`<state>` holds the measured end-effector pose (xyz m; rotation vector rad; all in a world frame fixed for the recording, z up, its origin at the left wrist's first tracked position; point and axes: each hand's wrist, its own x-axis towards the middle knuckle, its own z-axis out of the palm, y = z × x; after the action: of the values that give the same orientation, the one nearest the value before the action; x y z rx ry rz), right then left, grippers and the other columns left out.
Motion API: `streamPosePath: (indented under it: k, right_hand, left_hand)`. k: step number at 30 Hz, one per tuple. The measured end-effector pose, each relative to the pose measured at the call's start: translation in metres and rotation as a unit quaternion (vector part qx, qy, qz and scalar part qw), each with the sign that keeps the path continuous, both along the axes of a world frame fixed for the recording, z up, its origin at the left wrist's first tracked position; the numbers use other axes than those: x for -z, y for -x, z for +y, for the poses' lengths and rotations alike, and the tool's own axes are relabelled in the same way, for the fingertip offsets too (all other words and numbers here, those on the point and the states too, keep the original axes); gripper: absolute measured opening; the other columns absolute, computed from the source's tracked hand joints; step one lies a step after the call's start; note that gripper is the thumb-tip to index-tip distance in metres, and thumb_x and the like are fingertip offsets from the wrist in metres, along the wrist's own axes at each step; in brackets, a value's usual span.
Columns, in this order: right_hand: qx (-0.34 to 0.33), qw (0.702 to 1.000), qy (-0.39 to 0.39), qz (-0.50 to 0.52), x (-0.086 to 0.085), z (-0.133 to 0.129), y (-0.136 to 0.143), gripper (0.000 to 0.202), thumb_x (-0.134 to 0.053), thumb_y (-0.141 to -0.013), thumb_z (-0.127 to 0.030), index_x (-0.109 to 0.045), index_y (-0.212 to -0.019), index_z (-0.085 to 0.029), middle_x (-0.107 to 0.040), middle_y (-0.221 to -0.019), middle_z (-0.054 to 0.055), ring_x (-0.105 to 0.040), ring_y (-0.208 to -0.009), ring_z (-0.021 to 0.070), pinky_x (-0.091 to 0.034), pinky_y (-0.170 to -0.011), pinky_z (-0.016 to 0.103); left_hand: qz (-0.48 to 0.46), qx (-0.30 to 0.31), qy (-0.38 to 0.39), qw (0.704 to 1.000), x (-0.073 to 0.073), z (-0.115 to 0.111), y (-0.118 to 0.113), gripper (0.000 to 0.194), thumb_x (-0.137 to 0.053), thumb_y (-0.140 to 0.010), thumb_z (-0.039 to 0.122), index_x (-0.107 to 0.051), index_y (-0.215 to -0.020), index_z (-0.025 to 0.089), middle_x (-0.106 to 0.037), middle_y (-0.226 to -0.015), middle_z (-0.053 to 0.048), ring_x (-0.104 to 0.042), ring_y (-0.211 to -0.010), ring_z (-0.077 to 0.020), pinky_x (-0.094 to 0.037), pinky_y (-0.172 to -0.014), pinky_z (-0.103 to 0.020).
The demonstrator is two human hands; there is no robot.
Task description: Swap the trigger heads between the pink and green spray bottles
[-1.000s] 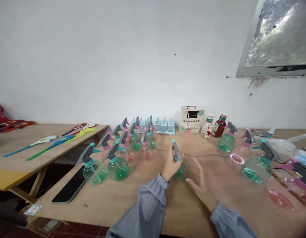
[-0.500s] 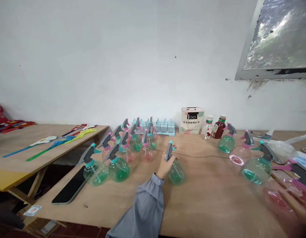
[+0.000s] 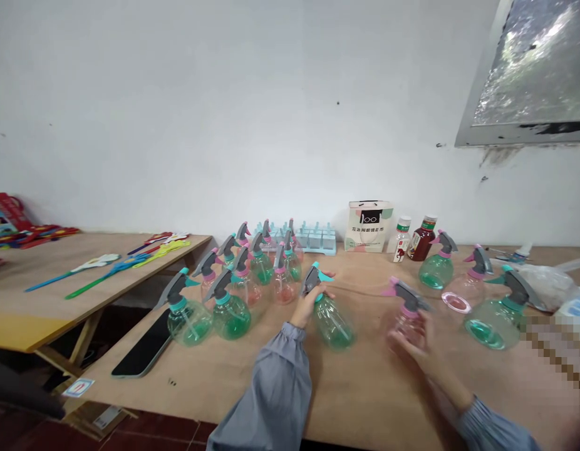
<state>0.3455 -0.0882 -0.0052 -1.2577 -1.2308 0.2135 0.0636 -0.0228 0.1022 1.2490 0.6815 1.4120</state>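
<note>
my left hand [image 3: 305, 302] has its fingers clenched round the neck of a green spray bottle [image 3: 331, 318] on the bench [image 3: 365, 382], my right hand [image 3: 412, 341] grips a pink spray bottle [image 3: 406, 313], a dozen-odd bottles [image 3: 243, 282] already grouped beyond my left fingers, four loose bottles [image 3: 478, 291] beyond my right.

White plaster wall [image 3: 224, 94] spans the rear. Metal-framed window [image 3: 529, 75] at 2 o'clock. Wooden table [image 3: 365, 388] centre; second table [image 3: 36, 300] at 9 o'clock.
</note>
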Motion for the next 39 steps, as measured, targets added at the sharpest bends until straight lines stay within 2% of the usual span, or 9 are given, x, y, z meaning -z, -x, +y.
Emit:
streamPosePath:
  k: [3,6,9,12,17,23,28,34,39]
  right_hand:
    - [-0.071,0.997,0.033,0.004,-0.011,0.048,0.030,0.083,-0.078,-0.065,-0.064,-0.046,-0.128,-0.021,-0.061,-0.123,0.017,-0.063,-0.113,0.0334,-0.051,-0.098,0.054]
    - [-0.077,0.997,-0.006,0.025,-0.015,0.084,0.052,0.083,-0.076,-0.069,-0.062,-0.044,-0.133,-0.020,-0.056,-0.132,0.018,-0.057,-0.121,0.0324,-0.045,-0.104,0.054]
    - [-0.053,0.997,-0.042,0.026,-0.011,0.101,0.065,0.081,-0.073,-0.072,-0.061,-0.043,-0.135,-0.019,-0.054,-0.135,0.017,-0.054,-0.125,0.0312,-0.042,-0.108,0.053]
    - [-0.038,0.998,-0.054,0.022,-0.004,0.104,0.069,0.081,-0.072,-0.074,-0.059,-0.041,-0.138,-0.020,-0.052,-0.137,0.016,-0.051,-0.128,0.0301,-0.040,-0.109,0.052]
    - [-0.026,0.999,-0.030,0.003,0.002,0.102,0.067,0.081,-0.067,-0.078,-0.060,-0.037,-0.142,-0.020,-0.050,-0.139,0.016,-0.049,-0.129,0.0303,-0.038,-0.109,0.053]
    - [-0.040,0.999,-0.026,0.017,0.002,0.101,0.068,0.083,-0.067,-0.078,-0.058,-0.035,-0.144,-0.020,-0.048,-0.142,0.017,-0.047,-0.132,0.0301,-0.038,-0.110,0.052]
    - [-0.050,0.998,-0.022,0.016,0.003,0.100,0.068,0.083,-0.065,-0.080,-0.058,-0.032,-0.146,-0.022,-0.046,-0.144,0.017,-0.047,-0.132,0.0302,-0.037,-0.111,0.054]
    - [-0.049,0.998,-0.029,0.008,0.004,0.100,0.066,0.082,-0.065,-0.080,-0.058,-0.032,-0.145,-0.021,-0.048,-0.142,0.017,-0.049,-0.130,0.0300,-0.037,-0.111,0.054]
    - [-0.060,0.998,-0.018,0.010,0.005,0.100,0.064,0.082,-0.065,-0.080,-0.057,-0.031,-0.145,-0.021,-0.045,-0.145,0.018,-0.046,-0.133,0.0303,-0.037,-0.111,0.054]
  left_hand:
    - [-0.021,-0.004,0.029,0.999,0.000,0.001,0.001,0.037,-0.070,-0.065,0.051,-0.067,-0.082,0.018,-0.070,-0.067,-0.003,-0.067,-0.059,-0.0185,-0.048,-0.059,-0.029]
    - [-0.049,-0.039,0.048,0.997,0.000,0.002,0.002,0.040,-0.073,-0.060,0.054,-0.061,-0.073,0.018,-0.070,-0.067,-0.003,-0.067,-0.058,-0.0179,-0.046,-0.055,-0.028]
    - [-0.036,-0.033,0.036,0.998,-0.001,0.003,0.002,0.041,-0.074,-0.060,0.055,-0.062,-0.073,0.019,-0.071,-0.070,-0.004,-0.067,-0.060,-0.0171,-0.047,-0.057,-0.028]
    - [-0.016,-0.027,0.012,0.999,-0.001,0.003,0.003,0.042,-0.073,-0.063,0.057,-0.065,-0.077,0.019,-0.072,-0.072,-0.005,-0.066,-0.061,-0.0165,-0.049,-0.061,-0.029]
    - [-0.027,-0.118,0.035,0.992,0.000,0.004,0.001,0.048,-0.073,-0.062,0.064,-0.061,-0.070,0.019,-0.069,-0.065,-0.002,-0.062,-0.053,-0.0146,-0.047,-0.058,-0.029]
    - [0.004,-0.081,-0.016,0.997,-0.002,0.002,0.001,0.046,-0.071,-0.067,0.065,-0.065,-0.079,0.021,-0.073,-0.077,-0.004,-0.064,-0.061,-0.0147,-0.049,-0.066,-0.030]
    - [-0.008,-0.125,0.022,0.992,0.000,0.004,0.000,0.050,-0.074,-0.061,0.067,-0.060,-0.071,0.020,-0.069,-0.067,-0.001,-0.060,-0.052,-0.0131,-0.047,-0.059,-0.029]
    - [0.003,-0.071,-0.027,0.997,0.000,0.003,0.003,0.045,-0.071,-0.069,0.063,-0.067,-0.082,0.021,-0.073,-0.083,-0.004,-0.061,-0.058,-0.0127,-0.048,-0.064,-0.029]
    - [-0.010,-0.142,0.033,0.989,0.003,0.004,0.000,0.047,-0.074,-0.062,0.065,-0.061,-0.071,0.020,-0.066,-0.066,0.000,-0.058,-0.053,-0.0125,-0.047,-0.061,-0.028]
